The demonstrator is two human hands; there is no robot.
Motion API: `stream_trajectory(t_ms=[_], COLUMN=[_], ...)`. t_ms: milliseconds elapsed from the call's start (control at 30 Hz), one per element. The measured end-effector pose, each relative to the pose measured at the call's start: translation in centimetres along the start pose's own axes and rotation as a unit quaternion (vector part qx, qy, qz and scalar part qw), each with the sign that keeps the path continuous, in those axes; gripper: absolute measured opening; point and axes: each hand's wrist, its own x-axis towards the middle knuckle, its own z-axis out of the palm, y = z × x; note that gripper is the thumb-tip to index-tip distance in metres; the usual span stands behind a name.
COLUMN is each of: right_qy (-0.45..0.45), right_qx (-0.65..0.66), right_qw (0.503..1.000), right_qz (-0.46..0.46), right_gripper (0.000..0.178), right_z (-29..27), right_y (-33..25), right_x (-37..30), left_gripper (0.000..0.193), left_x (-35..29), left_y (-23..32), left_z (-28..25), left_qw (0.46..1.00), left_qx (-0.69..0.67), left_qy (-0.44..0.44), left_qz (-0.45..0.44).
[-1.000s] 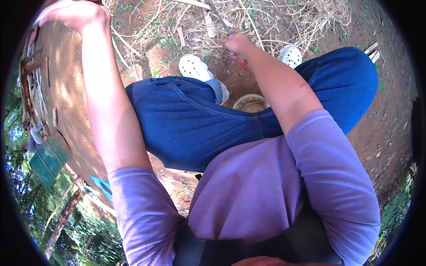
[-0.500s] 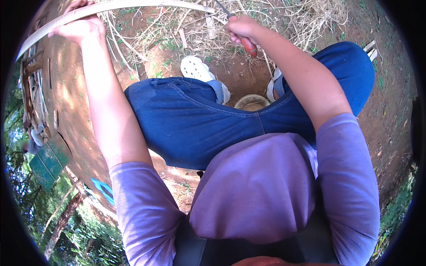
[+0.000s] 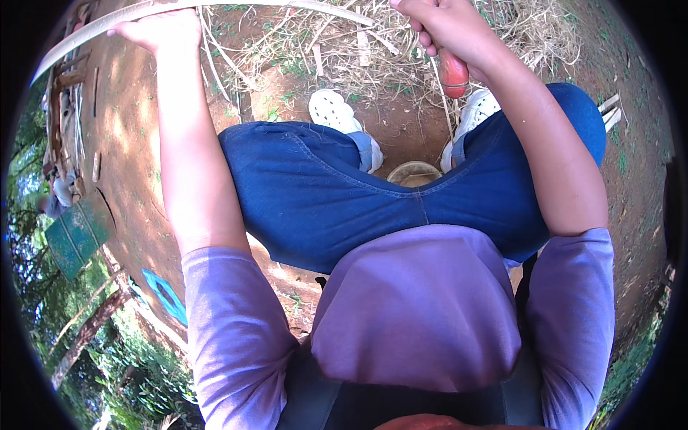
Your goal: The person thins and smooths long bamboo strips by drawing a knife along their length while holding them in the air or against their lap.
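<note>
A long, pale, curved strip (image 3: pixel 72 43), apparently split bamboo, arches across the top left of the view. It rests across the palm of my left hand (image 3: pixel 172 32), whose thumb lies along the near side; the other fingers are cut off at the upper edge. My right hand (image 3: pixel 451 32) is closed round a knife by its red handle (image 3: pixel 453 73), which sticks out below the fist. The blade is out of view. My right fist is to the right of the strip's end, apart from it.
Stringy pale shavings (image 3: pixel 530 39) litter the brown soil ahead. Between my white clogs (image 3: pixel 331 111) stands a round bowl-like thing (image 3: pixel 414 174), partly hidden by my blue trousers (image 3: pixel 322 172). Off left are a green panel (image 3: pixel 77 236), a blue item (image 3: pixel 165 295) and stacked wood (image 3: pixel 68 107).
My right hand has moved right with the knife, away from the strip's end, and the blade has left the view. My left hand and the strip sit slightly higher and farther right.
</note>
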Motion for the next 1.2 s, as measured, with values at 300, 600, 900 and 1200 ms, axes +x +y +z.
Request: stream_trajectory(t_ms=[300,600,900,1200], right_qy=[-0.093,-0.123,-0.119,-0.065], right_qx=[-0.109,-0.217,-0.135,-0.141], right_qw=[0.988,0.968,0.982,0.983], right_qz=[0.06,0.013,0.052,-0.101], right_gripper=[0.038,0.037,0.054,0.044], right_z=[1.4,1.2,1.6,4.6], right_y=[2.6,4.6,4.9,5.4], right_x=[-0.5,-1.0,-0.4,-0.3], left_gripper=[0.067,0.066,0.057,0.051], left_x=[1.6,1.7,2.7,-2.0], left_y=[0.1,-1.5,-1.9,0.5], left_z=[-1.1,1.9,1.2,6.5], left_qw=[1.0,0.996,0.993,0.993], left_qx=[0.011,0.036,-0.02,0.12], left_qy=[-0.017,0.073,-0.103,-0.017], left_qz=[0.023,0.027,-0.05,-0.003])
